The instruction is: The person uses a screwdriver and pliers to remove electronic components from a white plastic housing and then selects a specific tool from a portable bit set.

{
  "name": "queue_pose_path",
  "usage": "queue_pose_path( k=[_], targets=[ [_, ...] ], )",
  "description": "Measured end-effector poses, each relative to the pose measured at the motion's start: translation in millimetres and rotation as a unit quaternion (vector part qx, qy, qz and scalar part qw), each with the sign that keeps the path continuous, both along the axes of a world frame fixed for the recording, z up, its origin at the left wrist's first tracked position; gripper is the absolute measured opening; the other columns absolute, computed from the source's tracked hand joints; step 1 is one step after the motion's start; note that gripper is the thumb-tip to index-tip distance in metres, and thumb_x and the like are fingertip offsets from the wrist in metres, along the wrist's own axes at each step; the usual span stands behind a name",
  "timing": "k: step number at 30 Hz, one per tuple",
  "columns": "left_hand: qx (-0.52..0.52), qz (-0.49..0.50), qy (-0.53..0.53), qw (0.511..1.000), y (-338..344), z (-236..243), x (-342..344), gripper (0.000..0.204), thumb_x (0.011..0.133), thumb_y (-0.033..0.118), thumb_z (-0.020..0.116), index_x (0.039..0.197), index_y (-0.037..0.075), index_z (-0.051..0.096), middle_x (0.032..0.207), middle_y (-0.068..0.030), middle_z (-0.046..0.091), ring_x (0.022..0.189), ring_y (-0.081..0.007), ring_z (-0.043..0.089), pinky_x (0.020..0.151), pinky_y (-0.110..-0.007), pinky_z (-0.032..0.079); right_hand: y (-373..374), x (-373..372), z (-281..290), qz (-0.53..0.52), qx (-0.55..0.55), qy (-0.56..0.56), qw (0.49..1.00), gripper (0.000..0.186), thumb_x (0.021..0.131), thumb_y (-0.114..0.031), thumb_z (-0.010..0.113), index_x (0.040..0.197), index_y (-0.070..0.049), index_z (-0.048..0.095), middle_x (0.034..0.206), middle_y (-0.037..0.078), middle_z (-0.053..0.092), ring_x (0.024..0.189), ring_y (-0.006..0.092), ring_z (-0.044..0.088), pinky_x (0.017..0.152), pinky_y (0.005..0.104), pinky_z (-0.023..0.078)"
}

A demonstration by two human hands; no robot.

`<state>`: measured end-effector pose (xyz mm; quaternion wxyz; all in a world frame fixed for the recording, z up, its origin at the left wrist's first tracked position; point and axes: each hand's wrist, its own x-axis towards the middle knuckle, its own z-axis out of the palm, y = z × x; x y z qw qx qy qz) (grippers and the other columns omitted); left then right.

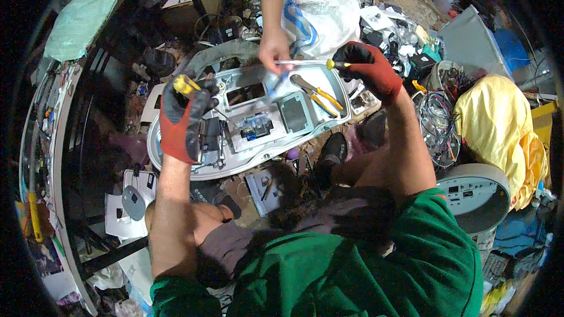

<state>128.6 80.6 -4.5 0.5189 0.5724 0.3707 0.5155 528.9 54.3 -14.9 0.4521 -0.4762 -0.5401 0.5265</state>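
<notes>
My left hand (182, 126), in a red and black glove, grips a yellow screwdriver (187, 86) over the left part of a white plastic housing (235, 158). My right hand (367, 73), gloved alike, is raised at the housing's upper right, closed on a small yellow tool (336, 65), mostly hidden. In the housing lie yellow-handled pliers (326, 97), a dark green plate (296, 114) and a small translucent-blue mechanism (252, 126). Another person's bare hand (273, 50) reaches down from the top, with a blurred blue object (281, 82) below its fingers.
Scrap surrounds me: a white sack (329, 12), cable tangles (435, 117), a yellow bundle (493, 129), a round grey casing (487, 217) at right and loose white parts (117, 211) at lower left. A dark metal frame (70, 158) runs along the left. My shoe (332, 152) is below the housing.
</notes>
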Motion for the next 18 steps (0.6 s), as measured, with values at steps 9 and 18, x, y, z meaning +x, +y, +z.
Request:
queue_pose_path(
  k=[9,18],
  targets=[
    [0.024,-0.010,-0.061,0.998,13,-4,-1,0.050,0.096,0.019,0.064,0.138,0.002,0.043,0.124,-0.0152,0.062,0.109,-0.0230,0.064,0.095,-0.039,0.054,0,-40,2,0.087,-0.075,-0.253,0.961,0.038,0.076,0.001,0.069,0.114,-0.003,0.066,0.104,0.004,0.071,0.092,0.0125,0.063,0.085,0.0288,0.051],
    [0.020,-0.034,-0.037,0.999,17,-2,-2,0.048,0.095,0.017,0.066,0.136,0.002,0.046,0.121,-0.0146,0.063,0.109,-0.0222,0.064,0.094,-0.037,0.054,17,-5,-20,0.063,-0.109,-0.318,0.940,0.025,0.076,-0.002,0.064,0.102,-0.001,0.065,0.093,0.004,0.069,0.087,0.0141,0.063,0.080,0.0307,0.052]
  ],
)
